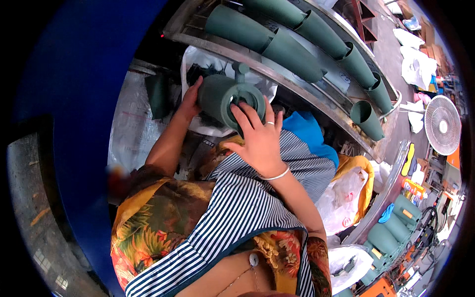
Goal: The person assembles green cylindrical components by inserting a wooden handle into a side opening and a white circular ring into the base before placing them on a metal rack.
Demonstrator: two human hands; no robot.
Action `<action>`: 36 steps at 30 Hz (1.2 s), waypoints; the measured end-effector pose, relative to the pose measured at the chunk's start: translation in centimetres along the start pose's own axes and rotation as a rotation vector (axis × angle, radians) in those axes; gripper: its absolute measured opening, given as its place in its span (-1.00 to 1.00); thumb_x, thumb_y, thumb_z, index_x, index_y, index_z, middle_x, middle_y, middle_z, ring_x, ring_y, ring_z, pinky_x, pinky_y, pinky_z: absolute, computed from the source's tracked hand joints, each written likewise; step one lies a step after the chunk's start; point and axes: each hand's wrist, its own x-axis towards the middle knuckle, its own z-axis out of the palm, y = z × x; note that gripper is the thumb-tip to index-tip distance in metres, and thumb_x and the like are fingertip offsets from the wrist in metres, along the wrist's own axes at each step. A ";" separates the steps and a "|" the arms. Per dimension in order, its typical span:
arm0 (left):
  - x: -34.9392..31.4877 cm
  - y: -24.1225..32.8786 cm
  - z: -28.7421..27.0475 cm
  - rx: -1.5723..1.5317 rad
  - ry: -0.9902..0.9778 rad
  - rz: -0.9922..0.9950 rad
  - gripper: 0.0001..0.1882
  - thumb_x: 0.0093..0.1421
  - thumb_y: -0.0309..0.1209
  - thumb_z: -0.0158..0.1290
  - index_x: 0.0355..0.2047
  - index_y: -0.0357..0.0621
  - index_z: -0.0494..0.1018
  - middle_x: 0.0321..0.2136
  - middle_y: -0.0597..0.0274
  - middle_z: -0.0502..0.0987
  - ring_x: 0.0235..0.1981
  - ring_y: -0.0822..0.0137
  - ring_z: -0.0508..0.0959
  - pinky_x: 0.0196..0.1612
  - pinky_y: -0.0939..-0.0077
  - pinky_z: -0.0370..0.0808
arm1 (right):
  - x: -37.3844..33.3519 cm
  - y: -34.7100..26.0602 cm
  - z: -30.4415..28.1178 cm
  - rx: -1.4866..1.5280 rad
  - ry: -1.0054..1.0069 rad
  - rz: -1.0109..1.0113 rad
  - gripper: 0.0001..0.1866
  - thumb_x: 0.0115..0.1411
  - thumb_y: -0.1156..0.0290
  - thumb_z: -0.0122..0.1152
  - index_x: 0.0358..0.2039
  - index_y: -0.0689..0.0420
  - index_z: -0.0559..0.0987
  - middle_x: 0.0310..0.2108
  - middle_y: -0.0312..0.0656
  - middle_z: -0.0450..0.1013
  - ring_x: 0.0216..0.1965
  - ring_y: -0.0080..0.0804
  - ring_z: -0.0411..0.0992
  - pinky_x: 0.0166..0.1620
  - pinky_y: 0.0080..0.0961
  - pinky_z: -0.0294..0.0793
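A dark green plastic cylinder with a short side stub and a thick round rim is held up in front of me, its open end turned toward me. My left hand is closed around its far left side, the fingers partly hidden behind it. Across the rim lies my right hand, fingers stretched and spread. Two fingertips reach into the opening, the others rest at the outer edge, and the thumb stands apart. What the fingertips touch inside is hard to see.
Beyond the cylinder, a metal-edged bench carries rows of green tubes. A white bag lies below it. To the right stand a yellow sack with a plastic liner, a fan and more green parts. A blue panel rises at left.
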 end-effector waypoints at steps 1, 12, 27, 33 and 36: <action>-0.1 0.3 0.1 -0.010 0.009 -0.013 -0.49 0.26 0.02 0.01 -0.03 -0.15 0.46 -0.12 0.17 0.56 -0.08 0.23 0.54 0.03 0.25 0.46 | -0.1 0.1 -0.5 -0.043 -0.002 -0.051 -0.10 -0.28 0.04 0.48 0.17 -0.21 0.37 0.11 -0.36 0.34 0.31 0.11 0.02 0.16 0.49 -0.07; -6.4 3.8 6.7 0.044 -0.293 0.072 -0.14 0.24 0.30 -0.34 0.22 -0.23 0.22 0.17 0.06 0.35 0.19 0.16 0.34 0.26 0.20 0.21 | -1.0 5.7 -1.2 0.200 0.453 0.113 -0.50 -0.03 0.29 0.33 -0.07 0.24 0.50 -0.12 -0.04 0.45 0.05 -0.18 0.32 0.22 -0.08 0.20; 11.6 -21.5 38.1 0.878 -0.063 0.487 -0.54 0.14 -0.40 0.16 0.00 -0.32 0.32 -0.04 -0.07 0.47 0.01 0.08 0.45 0.04 0.27 0.37 | -20.5 17.8 -3.8 0.143 0.877 0.733 -0.59 0.23 0.43 0.12 0.07 0.29 0.38 0.05 0.04 0.33 0.08 -0.06 0.31 0.17 -0.22 0.23; 15.0 -23.7 40.5 1.035 -0.021 0.437 -0.48 0.07 -0.33 0.22 -0.02 -0.32 0.33 -0.05 -0.19 0.47 0.02 -0.09 0.46 0.06 0.15 0.38 | -24.3 15.4 0.7 0.101 0.729 0.845 -0.63 0.19 0.41 0.14 0.00 0.26 0.44 0.04 0.01 0.37 0.07 -0.02 0.30 0.17 -0.23 0.20; 17.1 -24.0 41.0 1.094 -0.072 0.395 -0.47 0.08 -0.30 0.21 -0.01 -0.31 0.32 -0.01 -0.13 0.46 0.04 -0.02 0.45 0.04 0.17 0.38 | -24.1 15.7 0.3 0.102 0.728 0.819 -0.64 0.19 0.42 0.14 -0.01 0.25 0.45 0.04 -0.03 0.38 0.05 -0.05 0.31 0.15 -0.24 0.21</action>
